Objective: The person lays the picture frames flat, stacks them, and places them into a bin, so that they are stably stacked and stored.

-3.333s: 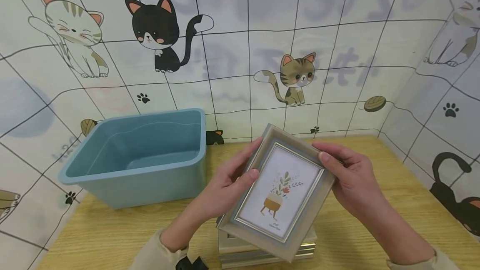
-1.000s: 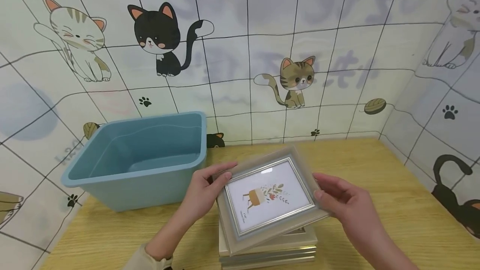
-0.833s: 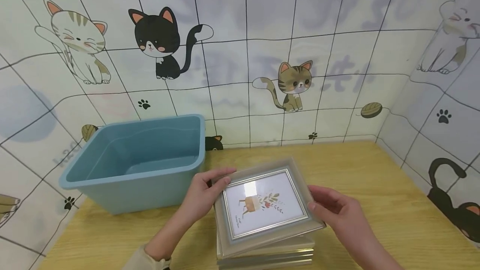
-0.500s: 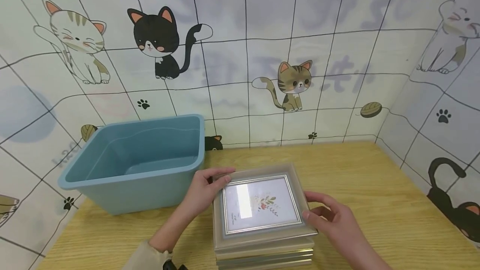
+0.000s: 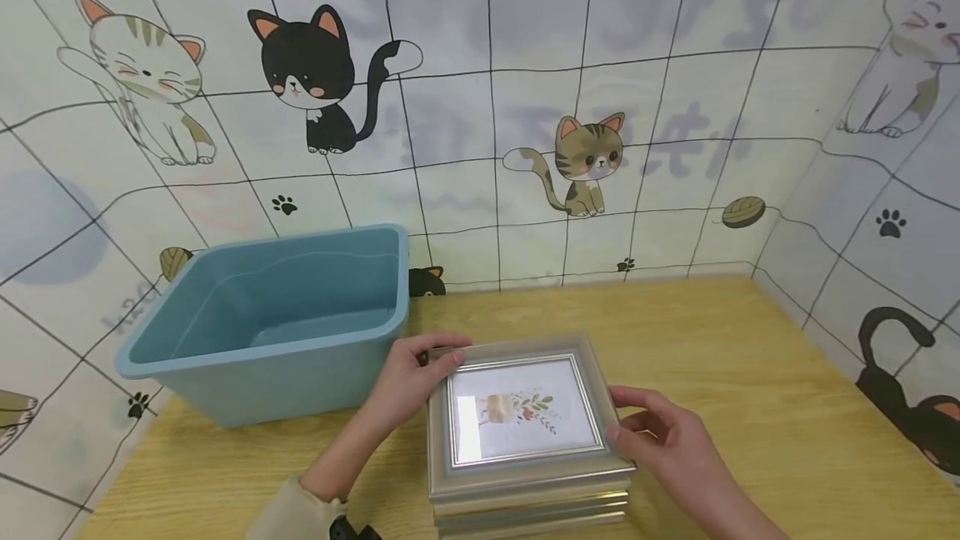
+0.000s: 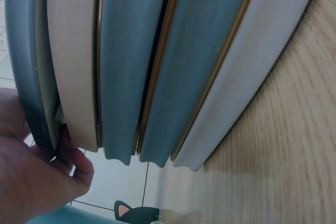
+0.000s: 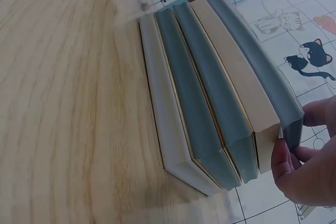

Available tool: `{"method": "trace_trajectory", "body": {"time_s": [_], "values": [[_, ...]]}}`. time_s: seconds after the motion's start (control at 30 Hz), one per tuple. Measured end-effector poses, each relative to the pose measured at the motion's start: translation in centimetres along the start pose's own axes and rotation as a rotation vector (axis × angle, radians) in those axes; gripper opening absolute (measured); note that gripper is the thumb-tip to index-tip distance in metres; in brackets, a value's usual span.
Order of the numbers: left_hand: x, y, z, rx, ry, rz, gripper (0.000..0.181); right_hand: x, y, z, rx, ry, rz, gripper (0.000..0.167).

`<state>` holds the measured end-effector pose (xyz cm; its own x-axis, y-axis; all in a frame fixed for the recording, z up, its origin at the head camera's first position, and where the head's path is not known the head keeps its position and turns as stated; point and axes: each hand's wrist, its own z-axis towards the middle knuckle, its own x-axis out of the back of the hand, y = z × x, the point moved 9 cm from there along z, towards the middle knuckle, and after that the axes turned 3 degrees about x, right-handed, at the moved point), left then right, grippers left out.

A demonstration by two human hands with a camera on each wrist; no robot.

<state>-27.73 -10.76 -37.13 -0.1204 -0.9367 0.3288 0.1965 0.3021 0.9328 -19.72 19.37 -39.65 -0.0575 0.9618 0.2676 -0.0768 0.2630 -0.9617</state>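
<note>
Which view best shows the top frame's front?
The head view: the top frame faces up, plant print visible despite glare. The left wrist view shows only its edges, pinched by the left hand; the right wrist view likewise, with the right hand.

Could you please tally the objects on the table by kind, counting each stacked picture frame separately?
Picture frames: 5
Blue tub: 1
Total: 6
</note>
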Motion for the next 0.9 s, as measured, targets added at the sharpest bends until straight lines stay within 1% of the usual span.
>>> {"method": "trace_trajectory", "body": {"time_s": [0.17,0.27,0.53,0.73,0.83,0.9], "values": [[-0.1,-0.6,-0.1,0.020,0.006,0.028,0.019,-0.2,0.4,-0.1,-0.047,-0.031,0.018,0.050],[-0.3,-0.9,-0.1,0.030,-0.002,0.048,0.019,-0.3,0.7,-0.1,-0.082,-0.036,0.019,0.050],[-0.3,-1.0,-0.1,0.045,-0.021,0.058,0.019,-0.4,1.1,0.0,-0.115,-0.043,0.011,0.049],[-0.4,-0.8,-0.1,0.050,-0.050,0.078,0.020,-0.4,1.1,0.0,-0.105,-0.048,0.015,0.049],[-0.5,-0.5,-0.1,0.031,-0.071,0.110,0.021,-0.4,0.9,0.0,-0.083,-0.055,0.009,0.049],[-0.5,-0.2,-0.2,0.006,-0.085,0.143,0.022,-0.5,0.6,0.0,-0.055,-0.068,0.005,0.048]]}}
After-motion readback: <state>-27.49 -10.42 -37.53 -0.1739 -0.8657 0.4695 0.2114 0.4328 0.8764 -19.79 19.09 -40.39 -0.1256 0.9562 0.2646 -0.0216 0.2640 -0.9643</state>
